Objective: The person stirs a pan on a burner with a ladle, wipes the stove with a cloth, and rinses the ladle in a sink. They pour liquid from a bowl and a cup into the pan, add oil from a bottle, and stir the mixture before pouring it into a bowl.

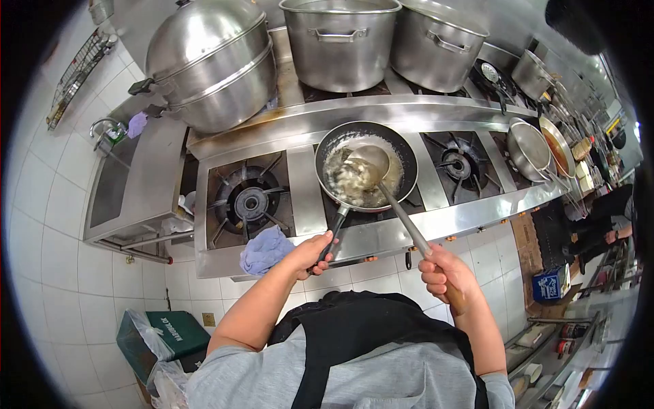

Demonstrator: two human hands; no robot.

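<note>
Frying pan (402, 153) sits on the middle burner of a steel stove (306, 194), holding a pale, bubbling liquid, with the bowl of a long ladle (371, 163) resting in it. The left hand (312, 253) is wrapped around the pan's dark handle, and the right hand (444, 276) is clenched around the ladle's handle. Behind stand two large steel stockpots (340, 41) and a lidded steamer (211, 65), contents hidden; a blue cloth (264, 249) lies just beside the left hand.

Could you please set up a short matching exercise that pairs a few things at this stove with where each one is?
Things:
1. frying pan
2. ladle
3. blue cloth
4. domed steamer

Places:
A. front edge of the stove, beside the left hand
B. back shelf, far left
C. on the middle burner
D. bowl resting inside the pan, handle in the right hand

Pairs: 1-C, 2-D, 3-A, 4-B
</note>
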